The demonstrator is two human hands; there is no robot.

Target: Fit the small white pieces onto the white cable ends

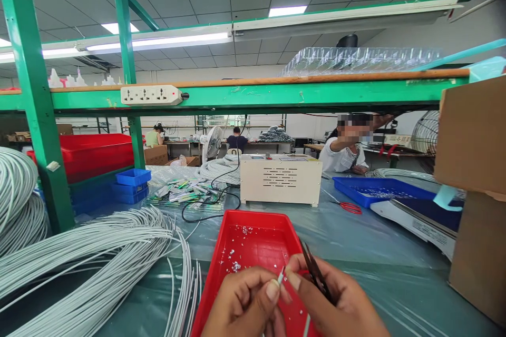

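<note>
The left hand (247, 300) is pinching a white wire end (280, 276) above the red tray (253, 237) — the right hand (336, 300), gripping small snips (316, 274), is steadying it; trimming seems underway, needing blades aligned next.

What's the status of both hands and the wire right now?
Left hand pinching thin white wire end. Right hand on wire too, dark scissors in palm. Red plastic tray beneath, nothing blocking.
</note>
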